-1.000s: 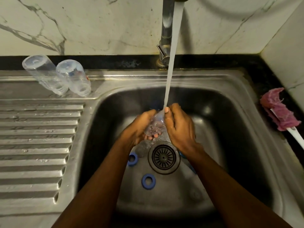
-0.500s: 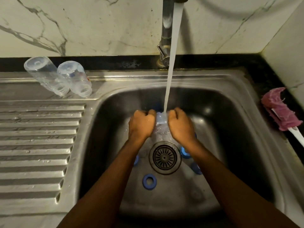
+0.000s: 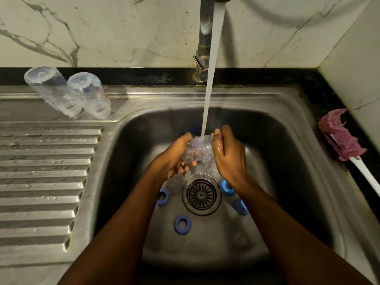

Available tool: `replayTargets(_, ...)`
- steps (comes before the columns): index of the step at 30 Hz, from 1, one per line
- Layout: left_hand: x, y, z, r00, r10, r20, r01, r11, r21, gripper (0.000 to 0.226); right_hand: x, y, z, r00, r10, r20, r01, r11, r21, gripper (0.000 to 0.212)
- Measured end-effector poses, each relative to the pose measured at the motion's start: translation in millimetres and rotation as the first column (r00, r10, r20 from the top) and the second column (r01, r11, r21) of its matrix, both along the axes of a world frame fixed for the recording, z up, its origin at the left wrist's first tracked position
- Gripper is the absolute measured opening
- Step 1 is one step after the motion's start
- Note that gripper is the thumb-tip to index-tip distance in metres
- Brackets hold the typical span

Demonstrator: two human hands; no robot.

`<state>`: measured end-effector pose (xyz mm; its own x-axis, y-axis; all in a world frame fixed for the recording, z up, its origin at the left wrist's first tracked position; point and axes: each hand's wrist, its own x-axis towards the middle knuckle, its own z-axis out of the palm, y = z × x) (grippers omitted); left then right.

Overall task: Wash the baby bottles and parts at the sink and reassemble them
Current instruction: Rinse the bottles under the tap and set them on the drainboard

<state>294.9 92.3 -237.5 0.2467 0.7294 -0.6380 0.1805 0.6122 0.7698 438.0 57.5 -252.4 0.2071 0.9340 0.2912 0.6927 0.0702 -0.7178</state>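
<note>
Overall: dim, warm yellowish.
Brightest: marble wall (image 3: 102, 27) across the top.
Darkest: far wall of the sink basin (image 3: 267, 128), centre; lower corners.
Glare: soft highlights on drainboard (image 3: 41, 161) ridges, left.
Shadow: broad curved arc, upper right wall.
Blur: water stream (image 3: 207, 99) smeared; bottom edge soft.
Distortion: straight edges bow near the sides.

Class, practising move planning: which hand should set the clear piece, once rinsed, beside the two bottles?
Likely the left hand: it cups the clear piece from below, on the side nearer the bottles.
</note>
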Motion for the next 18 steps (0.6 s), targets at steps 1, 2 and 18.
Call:
replayTargets(1, 2.0, 0.0, 0.4, 0.998, 0.061, 0.002, -0.061, 0.998, 0.013, 0.049, -2.4, -0.7, 0.2, 0.999, 0.013, -0.029, -0.013, 1.0, -0.002, 0.02)
replayTargets(2, 6.0, 0.9, -0.8, 0.989, 0.15, -0.019, -0.148, 0.987, 0.066, 0.046, -2.8, -1.5, -1.9, 0.999, 0.03, -0.038, -0.031, 0.999, -0.01, 0.018)
replayTargets(18, 0.5, 0.0, -9.9, 0.8, 0.305, -0.516, 0.11, 0.772, 0.627, 0.047, -15.8, 7.8, 23.4, 0.89, -0.219, -0.401, -0.053, 0.823, -0.565, 0.033)
